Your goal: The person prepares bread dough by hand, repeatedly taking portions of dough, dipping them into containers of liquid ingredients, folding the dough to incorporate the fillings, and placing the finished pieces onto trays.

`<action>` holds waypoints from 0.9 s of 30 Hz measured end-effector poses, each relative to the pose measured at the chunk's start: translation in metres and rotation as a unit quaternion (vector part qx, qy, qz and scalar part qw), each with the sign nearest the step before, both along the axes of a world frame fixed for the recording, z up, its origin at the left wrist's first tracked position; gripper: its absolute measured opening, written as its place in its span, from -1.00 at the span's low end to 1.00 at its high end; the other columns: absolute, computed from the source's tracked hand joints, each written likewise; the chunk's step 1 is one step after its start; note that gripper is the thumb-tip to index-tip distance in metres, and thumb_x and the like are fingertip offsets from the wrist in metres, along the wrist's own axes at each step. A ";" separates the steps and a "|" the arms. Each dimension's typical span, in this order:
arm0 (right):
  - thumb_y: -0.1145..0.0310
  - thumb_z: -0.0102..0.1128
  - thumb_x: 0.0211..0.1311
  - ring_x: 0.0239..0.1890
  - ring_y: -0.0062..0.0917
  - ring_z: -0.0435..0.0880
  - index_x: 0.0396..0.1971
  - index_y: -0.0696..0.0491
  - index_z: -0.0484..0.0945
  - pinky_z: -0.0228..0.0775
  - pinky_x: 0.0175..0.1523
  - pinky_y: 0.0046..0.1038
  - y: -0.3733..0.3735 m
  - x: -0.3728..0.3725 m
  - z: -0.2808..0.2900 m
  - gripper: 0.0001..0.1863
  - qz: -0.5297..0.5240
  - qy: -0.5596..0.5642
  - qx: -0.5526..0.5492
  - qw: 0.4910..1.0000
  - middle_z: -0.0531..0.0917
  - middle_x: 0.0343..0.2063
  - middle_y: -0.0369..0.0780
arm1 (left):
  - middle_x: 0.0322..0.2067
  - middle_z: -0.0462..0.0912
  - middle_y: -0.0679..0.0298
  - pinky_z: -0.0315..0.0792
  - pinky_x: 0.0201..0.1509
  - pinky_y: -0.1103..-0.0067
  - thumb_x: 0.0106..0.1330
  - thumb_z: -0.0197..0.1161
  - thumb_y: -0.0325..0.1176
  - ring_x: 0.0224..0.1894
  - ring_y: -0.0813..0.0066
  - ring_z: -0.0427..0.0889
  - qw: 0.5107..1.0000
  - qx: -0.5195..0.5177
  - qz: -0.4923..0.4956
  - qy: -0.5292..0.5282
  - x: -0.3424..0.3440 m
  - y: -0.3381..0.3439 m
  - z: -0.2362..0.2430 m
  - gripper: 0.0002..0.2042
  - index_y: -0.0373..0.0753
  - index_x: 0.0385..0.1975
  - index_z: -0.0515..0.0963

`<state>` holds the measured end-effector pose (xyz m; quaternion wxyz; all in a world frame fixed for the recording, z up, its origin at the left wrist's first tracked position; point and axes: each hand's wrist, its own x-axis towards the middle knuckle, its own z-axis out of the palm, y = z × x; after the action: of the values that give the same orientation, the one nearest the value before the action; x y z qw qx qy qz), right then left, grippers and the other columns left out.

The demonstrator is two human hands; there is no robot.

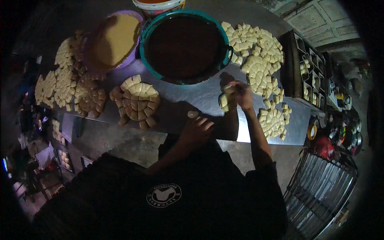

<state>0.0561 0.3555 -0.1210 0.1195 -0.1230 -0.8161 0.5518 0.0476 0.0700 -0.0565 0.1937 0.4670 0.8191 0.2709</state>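
Note:
My right hand [241,95] is above the metal table, its fingers closed around a small pale dough piece [228,89]. Just below those fingertips stands another cluster of cut dough [224,103]. My left hand [197,130] is at the table's front edge with its fingers curled; shadow hides what is under them. A single round dough piece [192,114] touches or lies right beside that hand. To the left, a round of cut dough pieces [138,100] lies partly in shadow. More cut dough [258,72] spreads to the right of my right hand.
At the back stand a teal basin [158,75] with dark contents, a purple basin [134,57] with a yellowish filling, and a white bucket [158,5]. Further dough rounds [60,86] cover the left end. A dark compartmented rack [295,76] borders the right side; a metal grate [320,192] sits lower right.

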 end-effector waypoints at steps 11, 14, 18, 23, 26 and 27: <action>0.73 0.17 0.03 -0.07 -0.50 0.58 -0.17 0.13 0.52 0.34 0.04 -0.51 0.011 0.071 0.163 -0.67 -0.058 0.091 0.098 0.989 0.64 -0.23 -0.18 | 0.18 0.35 -0.01 0.14 0.33 0.17 0.32 0.08 -0.31 0.29 0.07 0.28 0.952 0.018 0.163 0.258 0.010 0.011 -0.010 -0.66 -0.24 0.07 0.47; 0.74 0.21 -0.04 -0.04 -0.35 0.58 -0.26 0.12 0.63 0.38 0.05 -0.41 -0.005 0.081 0.177 -0.69 -0.006 0.118 0.179 0.977 0.64 -0.14 -0.14 | 0.07 0.46 0.04 0.22 0.26 0.22 0.35 0.07 -0.27 0.17 0.10 0.41 0.947 0.218 0.233 -0.045 0.020 0.053 0.048 -0.67 -0.35 -0.01 0.49; 0.66 0.37 -0.03 -0.12 -0.54 0.59 -0.28 0.20 0.66 0.42 0.00 -0.54 -0.029 0.091 0.175 -0.76 -0.034 0.141 -0.223 0.964 0.63 -0.15 -0.13 | -0.03 0.53 0.08 0.34 0.15 0.25 0.27 0.20 -0.18 0.05 0.12 0.48 0.904 0.369 0.214 0.035 0.034 0.093 0.110 -0.62 -0.31 -0.04 0.50; 0.67 0.34 -0.02 -0.16 -0.58 0.61 0.02 0.23 0.42 0.42 0.00 -0.56 -0.072 0.092 0.190 -0.48 0.045 0.107 -0.357 0.927 0.63 -0.16 -0.16 | -0.17 0.58 0.07 0.41 0.11 0.18 0.27 0.18 0.09 -0.04 0.14 0.56 0.782 0.576 -0.119 0.205 0.016 0.102 0.129 -0.51 -0.32 -0.24 0.56; 0.62 0.27 0.09 -0.02 -0.55 0.55 0.16 0.20 0.21 0.36 0.10 -0.52 -0.098 0.092 0.220 -0.37 0.131 0.105 -0.396 0.903 0.59 -0.16 -0.14 | -0.34 0.59 0.09 0.50 -0.08 0.25 0.32 0.18 -0.03 -0.26 0.17 0.60 0.741 0.669 -0.050 0.007 0.029 0.090 0.113 -0.62 -0.31 -0.40 0.56; 0.62 0.26 0.11 -0.01 -0.54 0.55 0.16 0.20 0.21 0.35 0.11 -0.51 -0.106 0.087 0.222 -0.38 0.132 0.100 -0.359 0.919 0.57 -0.14 -0.14 | -0.37 0.58 0.09 0.52 -0.12 0.27 0.33 0.17 -0.06 -0.30 0.18 0.60 0.709 0.701 -0.010 -0.078 0.030 0.090 0.106 -0.63 -0.31 -0.44 0.55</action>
<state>0.1428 0.2491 0.1007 0.0749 0.0071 -0.5562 0.8277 0.0777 0.1604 0.0492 -0.1237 0.4536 0.3712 0.8007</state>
